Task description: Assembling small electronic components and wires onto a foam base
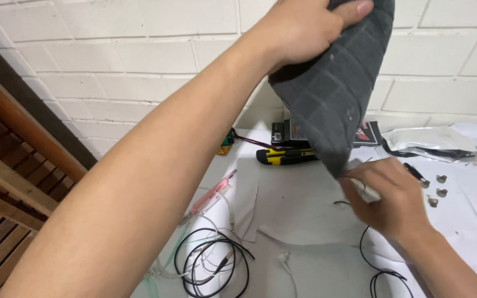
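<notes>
Left hand point(299, 30) clamped on the grey checked cloth point(332, 94), held up; right hand point(390, 196) pinches its bottom corner. I'd say barely started, cloth's not laid down yet.

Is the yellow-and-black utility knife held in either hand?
No, the utility knife lies on the table, untouched by either hand.

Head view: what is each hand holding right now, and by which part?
Left hand grips the dark grey cloth by its bunched upper end. Right hand pinches the cloth's lowest corner with its fingers.
</notes>
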